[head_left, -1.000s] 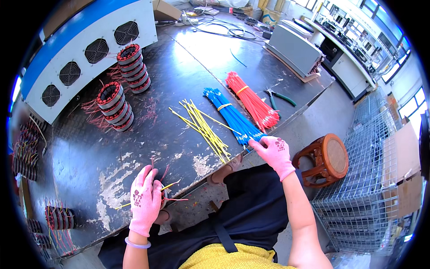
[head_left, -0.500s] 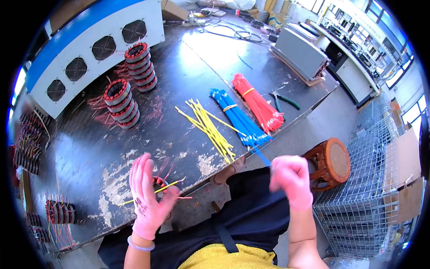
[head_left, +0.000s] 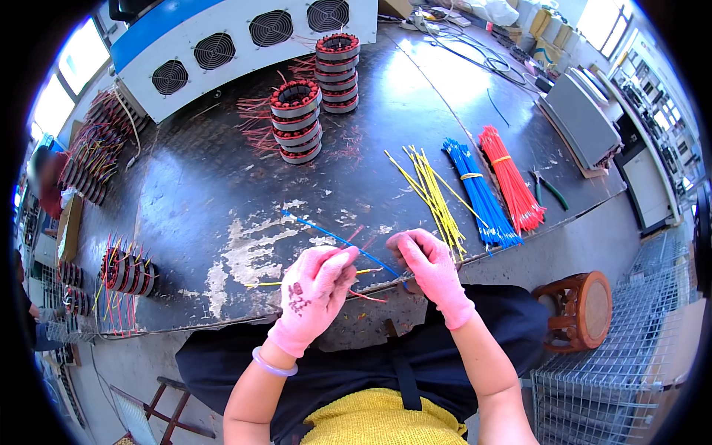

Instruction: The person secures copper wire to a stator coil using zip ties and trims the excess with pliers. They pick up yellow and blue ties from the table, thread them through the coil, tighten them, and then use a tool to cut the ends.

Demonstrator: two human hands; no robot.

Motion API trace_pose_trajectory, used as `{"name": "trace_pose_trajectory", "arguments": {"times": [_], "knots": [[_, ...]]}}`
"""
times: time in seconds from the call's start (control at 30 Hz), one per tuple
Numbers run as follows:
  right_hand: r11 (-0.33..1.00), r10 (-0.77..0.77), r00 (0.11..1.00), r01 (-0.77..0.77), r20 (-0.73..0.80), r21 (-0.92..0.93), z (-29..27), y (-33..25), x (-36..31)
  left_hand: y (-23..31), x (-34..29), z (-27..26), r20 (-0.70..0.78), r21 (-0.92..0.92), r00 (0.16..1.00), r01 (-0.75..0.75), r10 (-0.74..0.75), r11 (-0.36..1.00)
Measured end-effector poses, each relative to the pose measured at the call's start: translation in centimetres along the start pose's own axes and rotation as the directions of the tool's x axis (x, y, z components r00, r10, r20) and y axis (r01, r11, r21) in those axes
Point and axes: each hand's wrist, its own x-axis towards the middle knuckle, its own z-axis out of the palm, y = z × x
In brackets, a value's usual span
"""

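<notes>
My left hand [head_left: 317, 288], in a pink glove with dark marks on its back, has its fingers closed on a blue wire [head_left: 315, 228]. That wire slants from the tabletop down toward my right hand [head_left: 432, 273]. The gloved fingers of my right hand are pinched together just right of the left fingertips; what they hold, if anything, is hidden. A yellow wire [head_left: 265, 284] runs behind my left hand and comes out on its right side. Short red leads [head_left: 368, 297] stick out there too. The wound ring they come from is covered by my left hand.
Yellow wires [head_left: 434, 199], a blue wire bundle [head_left: 480, 194] and a red one [head_left: 512, 180] lie right of centre, with green-handled pliers [head_left: 550, 190] beyond. Two stacks of wound rings [head_left: 297, 122] stand at the back. More rings [head_left: 127, 271] sit left. A wooden stool [head_left: 575, 311] is right.
My right hand has come left, close to my left hand, and the blue wire now lies across in front of me. My left fingers have closed. The view has shifted left.
</notes>
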Motion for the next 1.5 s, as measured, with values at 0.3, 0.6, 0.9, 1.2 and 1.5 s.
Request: {"name": "trace_pose_trajectory", "arguments": {"times": [0.3, 0.6, 0.9, 1.2, 1.5], "knots": [[0.516, -0.404, 0.907, 0.336, 0.122, -0.788, -1.0, 1.4, -2.8, -1.8, 0.1, 1.3, 0.149, 0.163, 0.989, -0.033, 0.008, 0.986], [0.717, -0.358, 0.929, 0.337, 0.092, -0.61, -2.6, 0.7, -4.1, -2.6, -0.1, 1.4, 0.164, 0.21, 0.986, -0.065, 0.03, 0.976], [0.858, -0.371, 0.921, 0.389, 0.119, -0.334, -0.2, -5.0, -3.8, 2.7, 2.8, -2.0, 0.212, 0.4, 0.866, -0.499, 0.452, 0.768], [0.799, -0.177, 0.963, 0.262, 0.206, -0.542, 2.3, 1.0, 1.4, 0.1, 0.2, -0.8, 0.004, 0.123, 0.994, 0.108, -0.109, 0.987], [0.89, -0.219, 0.961, 0.268, 0.171, -0.367, 3.7, 0.8, 1.2, -2.5, -1.7, 2.6, 0.024, -0.053, 0.963, 0.268, -0.267, 0.962]]}}
